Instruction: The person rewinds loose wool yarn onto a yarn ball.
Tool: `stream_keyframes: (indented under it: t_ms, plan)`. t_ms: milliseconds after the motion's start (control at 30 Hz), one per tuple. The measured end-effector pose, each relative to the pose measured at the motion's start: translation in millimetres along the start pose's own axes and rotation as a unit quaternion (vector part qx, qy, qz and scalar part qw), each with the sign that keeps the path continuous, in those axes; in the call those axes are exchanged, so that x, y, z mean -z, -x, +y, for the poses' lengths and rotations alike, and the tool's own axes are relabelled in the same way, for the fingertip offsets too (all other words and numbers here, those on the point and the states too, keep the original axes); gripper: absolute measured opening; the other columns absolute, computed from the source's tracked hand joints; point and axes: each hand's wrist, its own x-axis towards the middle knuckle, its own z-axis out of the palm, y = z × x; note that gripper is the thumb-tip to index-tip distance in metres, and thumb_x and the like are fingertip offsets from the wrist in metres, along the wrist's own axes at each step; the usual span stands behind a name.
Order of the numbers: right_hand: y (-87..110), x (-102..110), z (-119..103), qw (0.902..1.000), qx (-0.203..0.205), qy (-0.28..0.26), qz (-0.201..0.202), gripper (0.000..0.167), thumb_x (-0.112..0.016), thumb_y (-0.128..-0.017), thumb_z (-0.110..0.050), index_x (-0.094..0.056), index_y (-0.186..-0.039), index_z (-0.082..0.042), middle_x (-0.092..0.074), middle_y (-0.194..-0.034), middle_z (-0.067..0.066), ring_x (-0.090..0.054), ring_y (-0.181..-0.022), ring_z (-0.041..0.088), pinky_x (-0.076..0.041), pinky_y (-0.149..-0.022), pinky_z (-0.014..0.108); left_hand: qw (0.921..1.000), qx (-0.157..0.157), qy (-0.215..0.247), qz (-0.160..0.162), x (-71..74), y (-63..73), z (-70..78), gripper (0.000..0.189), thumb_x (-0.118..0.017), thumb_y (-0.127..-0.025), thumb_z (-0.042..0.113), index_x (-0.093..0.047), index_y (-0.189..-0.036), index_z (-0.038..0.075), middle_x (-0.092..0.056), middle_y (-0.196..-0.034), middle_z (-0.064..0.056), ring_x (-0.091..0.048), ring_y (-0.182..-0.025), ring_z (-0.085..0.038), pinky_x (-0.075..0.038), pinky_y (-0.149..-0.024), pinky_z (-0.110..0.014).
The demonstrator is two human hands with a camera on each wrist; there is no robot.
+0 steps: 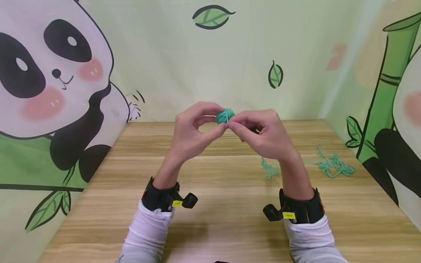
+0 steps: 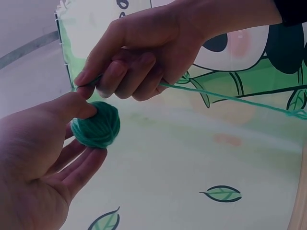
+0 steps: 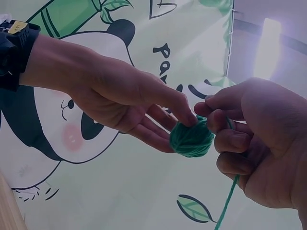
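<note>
A small ball of green yarn (image 1: 224, 116) is held up over the far part of the table, between thumb and fingers of my left hand (image 1: 194, 131). Right beside it, my right hand (image 1: 266, 131) pinches the yarn strand between thumb and forefinger, its other fingers curled. In the left wrist view the strand (image 2: 230, 97) leaves the right hand's lower side and runs off to the right. The right wrist view shows the wound ball (image 3: 192, 139) with the left thumb pressed on its top.
Loose yarn lies in a tangled heap (image 1: 335, 166) on the right of the wooden table (image 1: 223, 204), with a smaller bit (image 1: 270, 170) nearer the right wrist. A panda-printed backdrop (image 1: 158, 65) stands behind and along both sides.
</note>
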Motion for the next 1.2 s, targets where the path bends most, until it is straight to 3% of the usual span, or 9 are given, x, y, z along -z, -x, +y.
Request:
stream_keyframes:
  t_ms: [167,333,433,533,633,767,933,1200]
  plan:
    - [-0.6,-1.0,3.1,0.9998,0.015,-0.004,-0.016,0.011,-0.074,-0.104,0.003,-0.084,-0.108,0.004,-0.058,-0.067,0.002,-0.044,-0.052,0.010,-0.033,-0.045,0.023,0.9992,0.006,0.020,0.035,-1.7,0.8,-0.2,0.034,-0.083,-0.093,-0.012,-0.074,-0.125,-0.011,-0.075,-0.123,-0.026,-0.079,-0.114,-0.015,-0.073,-0.102,-0.040]
    - [-0.7,-0.5,3.7,0.9995,0.002,0.009,-0.031,0.012,-0.075,-0.103,0.004,-0.086,-0.108,0.001,-0.054,-0.065,0.001,-0.044,-0.054,0.010,-0.035,-0.048,0.021,0.9974,0.016,0.039,0.059,-2.1,0.8,1.9,0.034,-0.081,-0.094,-0.013,-0.071,-0.127,-0.014,-0.073,-0.125,-0.030,-0.079,-0.114,-0.009,-0.072,-0.104,-0.040]
    - [-0.7,-0.6,5.5,0.9990,-0.005,0.014,-0.041,0.014,-0.075,-0.102,0.006,-0.086,-0.107,-0.001,-0.053,-0.065,0.001,-0.044,-0.054,0.011,-0.035,-0.049,0.022,0.9960,0.024,0.054,0.066,-2.2,0.5,4.1,0.035,-0.080,-0.093,-0.014,-0.071,-0.127,-0.014,-0.074,-0.124,-0.026,-0.079,-0.114,-0.009,-0.072,-0.103,-0.039]
    - [-1.2,-1.2,7.2,0.9986,-0.009,0.018,-0.049,0.014,-0.075,-0.101,0.007,-0.086,-0.104,-0.002,-0.052,-0.064,0.001,-0.043,-0.054,0.011,-0.034,-0.049,0.022,0.9946,0.026,0.073,0.069,-2.0,-0.1,6.1,0.036,-0.080,-0.092,-0.016,-0.070,-0.127,-0.016,-0.077,-0.123,-0.015,-0.080,-0.113,-0.010,-0.072,-0.103,-0.038]
    - [-1.8,-1.7,8.5,0.9981,-0.016,0.022,-0.055,0.016,-0.075,-0.100,0.008,-0.086,-0.100,-0.004,-0.052,-0.064,0.000,-0.042,-0.053,0.010,-0.033,-0.048,0.021,0.9936,0.023,0.088,0.068,-1.8,-0.6,7.9,0.037,-0.079,-0.091,-0.018,-0.069,-0.127,-0.018,-0.078,-0.123,-0.002,-0.080,-0.112,-0.011,-0.072,-0.102,-0.037]
    - [-2.6,-1.8,10.1,0.9975,-0.027,0.026,-0.059,0.017,-0.075,-0.099,0.010,-0.086,-0.100,-0.003,-0.051,-0.062,-0.001,-0.041,-0.052,0.010,-0.031,-0.048,0.020,0.9925,0.020,0.101,0.065,-1.5,-0.9,8.8,0.038,-0.078,-0.090,-0.021,-0.068,-0.127,-0.020,-0.079,-0.121,0.007,-0.080,-0.112,-0.010,-0.072,-0.102,-0.034]
    - [-3.7,-0.9,13.9,0.9967,-0.046,0.026,-0.062,0.017,-0.075,-0.100,0.009,-0.084,-0.095,-0.004,-0.049,-0.060,0.000,-0.038,-0.050,0.010,-0.028,-0.047,0.020,0.9916,0.019,0.116,0.054,-0.9,-0.8,9.0,0.037,-0.076,-0.090,-0.021,-0.067,-0.126,-0.021,-0.080,-0.121,0.008,-0.080,-0.111,-0.010,-0.072,-0.100,-0.033]
    - [-2.4,4.5,19.3,0.9927,-0.096,0.051,-0.053,0.024,-0.073,-0.104,0.001,-0.074,-0.082,-0.007,-0.048,-0.061,-0.003,-0.037,-0.052,0.010,-0.027,-0.049,0.021,0.9898,0.021,0.141,0.007,0.5,0.4,10.2,0.038,-0.077,-0.090,-0.017,-0.068,-0.127,-0.019,-0.079,-0.121,0.004,-0.079,-0.111,-0.014,-0.073,-0.100,-0.037]
